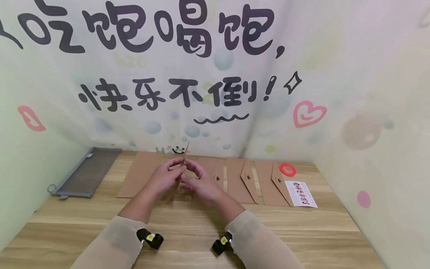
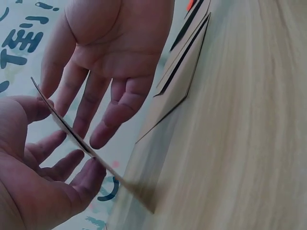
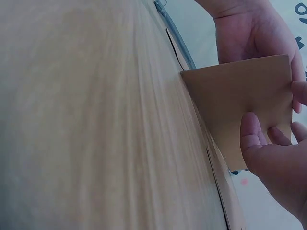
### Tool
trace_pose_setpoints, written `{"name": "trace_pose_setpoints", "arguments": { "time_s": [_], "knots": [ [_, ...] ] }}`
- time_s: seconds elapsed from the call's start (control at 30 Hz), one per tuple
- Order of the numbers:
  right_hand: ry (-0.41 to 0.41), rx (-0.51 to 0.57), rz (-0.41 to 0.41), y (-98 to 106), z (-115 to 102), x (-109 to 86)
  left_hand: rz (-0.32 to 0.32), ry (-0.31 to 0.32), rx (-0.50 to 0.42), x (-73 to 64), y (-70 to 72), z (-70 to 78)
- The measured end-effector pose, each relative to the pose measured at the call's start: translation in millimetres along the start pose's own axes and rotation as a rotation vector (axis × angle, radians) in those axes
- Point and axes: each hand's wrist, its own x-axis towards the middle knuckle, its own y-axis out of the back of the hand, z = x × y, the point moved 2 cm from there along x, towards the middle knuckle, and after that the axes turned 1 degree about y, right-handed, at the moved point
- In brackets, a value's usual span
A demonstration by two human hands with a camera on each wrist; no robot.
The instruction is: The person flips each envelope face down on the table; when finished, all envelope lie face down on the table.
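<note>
A brown kraft envelope (image 3: 230, 91) stands on edge between my two hands, a little above the table. My left hand (image 1: 164, 176) holds it from the left, with its thumb near the envelope's edge and curled fingertips against one face. From the other side my right hand (image 1: 205, 186) grips it too, fingertips on the opposite face and thumb by the edge, as the right wrist view shows. In the head view the envelope appears nearly edge-on, so its faces are mostly hidden there. Behind the hands lies a flat brown envelope (image 1: 139, 175), partly covered by my left hand.
To the right, several brown envelopes with crown-printed flaps lie in a row, among them one envelope (image 1: 235, 179) and another envelope (image 1: 267, 183). A red tape roll (image 1: 293, 172) and a white printed card (image 1: 302, 194) sit at the row's end. A grey zip pouch (image 1: 89, 173) lies far left.
</note>
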Motion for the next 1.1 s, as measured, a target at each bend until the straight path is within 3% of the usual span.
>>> {"name": "trace_pose_setpoints", "arguments": {
  "time_s": [0.37,0.67,1.1],
  "knots": [
    [-0.045,-0.037,-0.054,0,1,-0.2,0.037,-0.014,-0.099,-1.4,5.0,7.1],
    [-0.157,0.025,-0.011,2,7,0.3,0.191,-0.004,-0.165,-0.8,17.4,4.3],
    [-0.166,0.052,0.050,11,9,2.7,0.238,0.059,-0.121,5.6,33.6,-15.8]
  ]
}}
